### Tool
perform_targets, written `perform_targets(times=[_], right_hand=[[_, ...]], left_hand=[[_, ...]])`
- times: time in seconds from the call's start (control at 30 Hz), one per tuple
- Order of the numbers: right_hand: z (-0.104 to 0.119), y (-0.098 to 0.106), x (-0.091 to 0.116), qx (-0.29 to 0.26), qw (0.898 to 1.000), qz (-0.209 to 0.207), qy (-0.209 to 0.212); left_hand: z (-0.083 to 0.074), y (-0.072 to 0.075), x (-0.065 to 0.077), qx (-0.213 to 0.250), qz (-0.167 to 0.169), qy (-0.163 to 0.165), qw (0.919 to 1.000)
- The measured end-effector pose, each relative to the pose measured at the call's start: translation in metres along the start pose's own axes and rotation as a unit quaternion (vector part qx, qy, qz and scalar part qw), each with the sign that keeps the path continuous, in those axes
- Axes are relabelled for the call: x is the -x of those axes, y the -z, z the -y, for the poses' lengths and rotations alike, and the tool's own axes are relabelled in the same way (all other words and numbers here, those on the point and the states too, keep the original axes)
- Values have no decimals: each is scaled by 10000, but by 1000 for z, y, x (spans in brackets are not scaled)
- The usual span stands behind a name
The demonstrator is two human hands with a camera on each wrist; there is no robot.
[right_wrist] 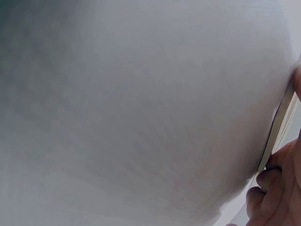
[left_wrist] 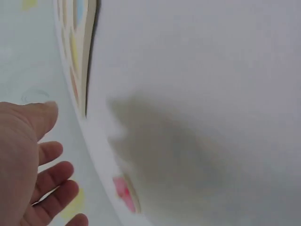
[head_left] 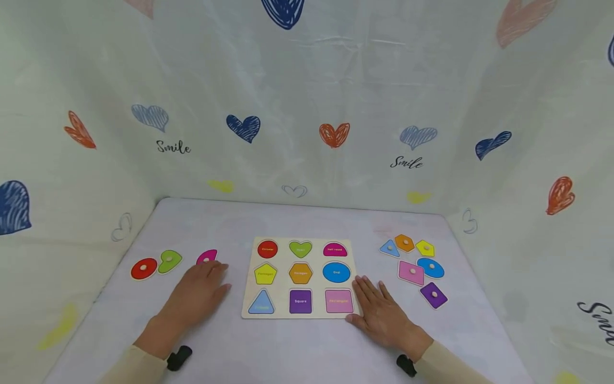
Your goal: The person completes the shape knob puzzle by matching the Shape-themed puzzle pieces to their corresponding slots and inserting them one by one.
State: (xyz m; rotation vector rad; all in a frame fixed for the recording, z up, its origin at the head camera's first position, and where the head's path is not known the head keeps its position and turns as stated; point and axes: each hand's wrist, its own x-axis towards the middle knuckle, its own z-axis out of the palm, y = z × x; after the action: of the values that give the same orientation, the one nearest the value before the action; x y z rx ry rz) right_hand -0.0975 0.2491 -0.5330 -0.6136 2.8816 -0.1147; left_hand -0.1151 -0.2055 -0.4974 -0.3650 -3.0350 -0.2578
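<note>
A pale shape puzzle board (head_left: 283, 285) lies mid-table, with coloured, labelled shapes in rows across it. My right hand (head_left: 384, 320) rests flat at its right edge, fingers stretched along the side and thumb at the lower corner. In the right wrist view, fingers (right_wrist: 270, 181) meet the board's edge (right_wrist: 277, 122). My left hand (head_left: 199, 293) hovers left of the board, fingers loosely bent and holding nothing. Just beyond its fingers lies a magenta half-round puzzle piece (head_left: 207, 256), partly covered in the head view. The left wrist view shows that piece (left_wrist: 124, 193) apart from the hand.
Left of the half-round piece lie a red circle piece (head_left: 144, 269) and a green heart piece (head_left: 170, 261). Over on the right are a blue triangle (head_left: 389, 248), orange hexagon (head_left: 404, 244), yellow pentagon (head_left: 425, 249), pink rectangle (head_left: 410, 272), blue oval (head_left: 430, 268) and purple square (head_left: 434, 296), all knobbed.
</note>
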Motion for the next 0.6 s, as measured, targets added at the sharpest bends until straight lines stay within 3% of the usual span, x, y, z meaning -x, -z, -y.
perform_targets(times=[0.27, 0.43, 0.6], right_hand=[[-2, -2, -1, 88, 9999, 23, -64], [-1, -1, -1, -17, 10000, 24, -80], [0, 0, -3, -11, 9999, 62, -87]], left_hand=[[70, 25, -16, -301, -868, -46, 9958], [108, 32, -14, -412, -927, 171, 9947], [134, 38, -5, -398, -1049, 204, 9935]])
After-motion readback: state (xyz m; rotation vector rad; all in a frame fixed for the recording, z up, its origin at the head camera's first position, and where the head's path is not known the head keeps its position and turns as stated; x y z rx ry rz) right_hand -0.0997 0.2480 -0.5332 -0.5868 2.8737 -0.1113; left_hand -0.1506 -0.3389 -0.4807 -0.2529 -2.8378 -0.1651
